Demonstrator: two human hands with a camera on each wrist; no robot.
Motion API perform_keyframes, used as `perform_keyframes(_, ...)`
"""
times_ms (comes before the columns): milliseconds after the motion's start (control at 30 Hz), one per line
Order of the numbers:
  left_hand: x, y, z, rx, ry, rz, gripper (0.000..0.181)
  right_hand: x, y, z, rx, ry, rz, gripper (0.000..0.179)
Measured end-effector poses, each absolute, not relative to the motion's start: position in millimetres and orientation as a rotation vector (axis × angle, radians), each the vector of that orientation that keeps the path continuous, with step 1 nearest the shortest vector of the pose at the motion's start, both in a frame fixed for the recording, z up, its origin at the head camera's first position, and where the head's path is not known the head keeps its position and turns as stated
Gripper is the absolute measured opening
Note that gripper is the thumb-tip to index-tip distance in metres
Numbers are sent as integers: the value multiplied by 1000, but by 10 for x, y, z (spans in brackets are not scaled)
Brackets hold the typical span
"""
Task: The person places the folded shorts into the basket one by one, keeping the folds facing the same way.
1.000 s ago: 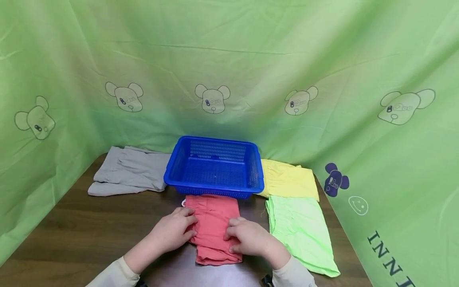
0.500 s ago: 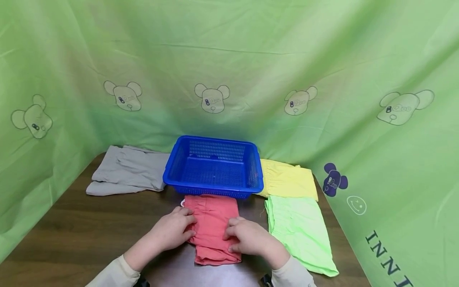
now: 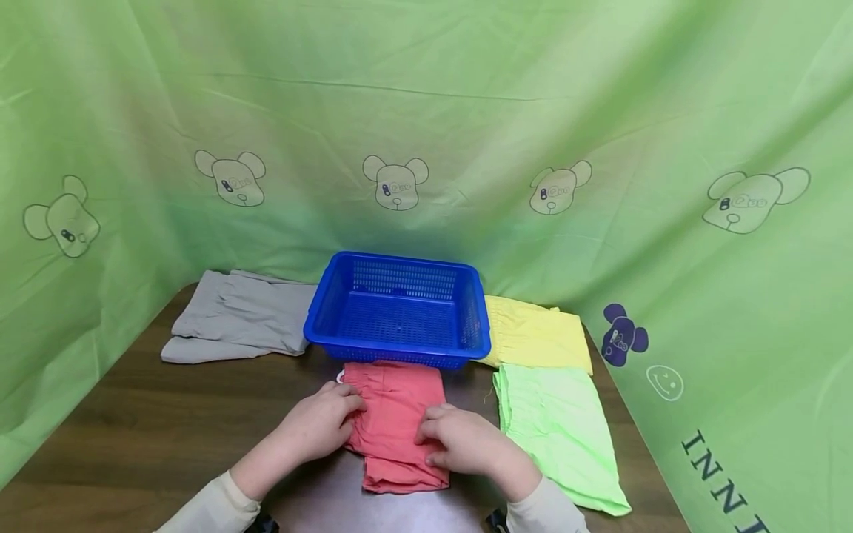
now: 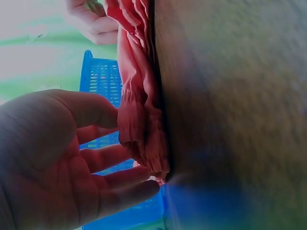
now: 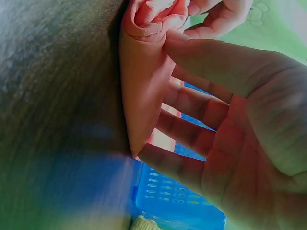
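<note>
Folded red pants [image 3: 396, 414] lie on the table in front of the blue basket, with a gathered elastic edge and a bit of white cord at their left side. My left hand [image 3: 323, 423] rests along that left edge, its fingertips touching the cloth. In the left wrist view the fingers of the left hand [image 4: 62, 158] are loosely bent beside the gathered edge. My right hand [image 3: 466, 443] touches the right edge of the pants. In the right wrist view the right hand [image 5: 240, 124] has its fingers spread along the fold, thumb against the rolled cloth.
The blue plastic basket [image 3: 400, 352] stands behind the red pants, with nothing in it. Folded grey pants [image 3: 249, 314] lie to its left. A folded yellow garment [image 3: 540, 333] and a folded light green garment [image 3: 560, 429] lie to the right. A green printed curtain [image 3: 426, 89] surrounds the table.
My left hand has shifted slightly left, and its thumb has drawn back toward the edge of the red pants. The right hand and the pants stay in place.
</note>
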State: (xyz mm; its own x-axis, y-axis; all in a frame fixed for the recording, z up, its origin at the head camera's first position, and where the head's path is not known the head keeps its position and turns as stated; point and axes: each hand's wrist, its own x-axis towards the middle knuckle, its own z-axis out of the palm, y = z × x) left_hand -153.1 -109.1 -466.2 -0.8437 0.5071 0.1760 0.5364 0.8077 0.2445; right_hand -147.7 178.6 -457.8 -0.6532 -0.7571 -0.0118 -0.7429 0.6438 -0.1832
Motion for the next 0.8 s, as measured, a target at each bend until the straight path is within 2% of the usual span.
perform_keyframes(200, -1550, -1083, -4675, -787, -2857, -496, 14, -1460, 1769, -4569, -1272, 2821, -228, 17)
perform_keyframes(367, -1559, -1068, -4691, -661, -2877, -573, 19, -1458, 1751, -4531, -1215, 2920, -220, 13)
perform_keyframes(567, -1551, -1055, -4692, -549, -2890, -646, 30, -1459, 1757, -4530, -1040, 3036, -301, 10)
perform_keyframes(800, -1551, -1049, -4683, -486, -2915, -681, 34, -1456, 1784, -4537, -804, 3098, -395, 12)
